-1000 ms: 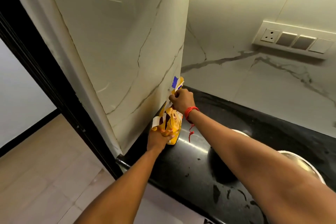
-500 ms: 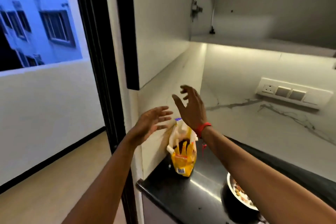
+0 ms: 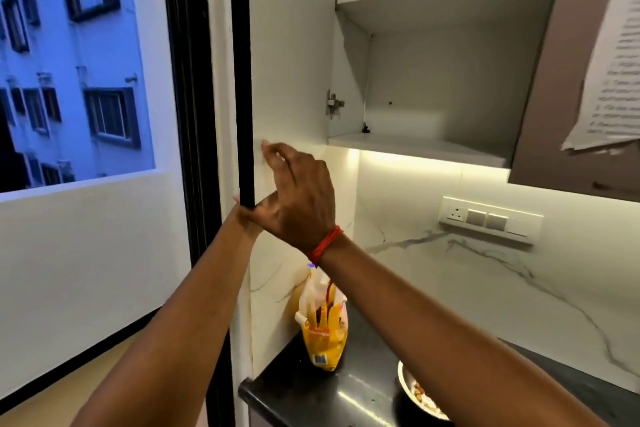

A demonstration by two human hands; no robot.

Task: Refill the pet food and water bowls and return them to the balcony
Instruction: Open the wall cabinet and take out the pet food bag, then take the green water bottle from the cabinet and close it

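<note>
From the head camera, both arms are raised toward the edge of an open cabinet door [image 3: 287, 45] beside the dark balcony door frame [image 3: 194, 114]. The right hand [image 3: 301, 198], a red thread [image 3: 325, 244] tied at its wrist, is curled with fingers bent near the door's lower edge; whether it grips the door cannot be told. The left hand [image 3: 242, 208] is almost wholly hidden behind the right hand and the door's black edge, so its state cannot be told. Below the arms, a yellow pet food bag [image 3: 323, 333] stands upright on the black surface [image 3: 304, 395], close to the marble side wall, touched by neither hand. A metal bowl [image 3: 420, 395] holding food sits on the same surface to the right of the bag, partly covered by the right forearm. The cabinet's white shelves [image 3: 415, 146] show above a lit strip.
</note>
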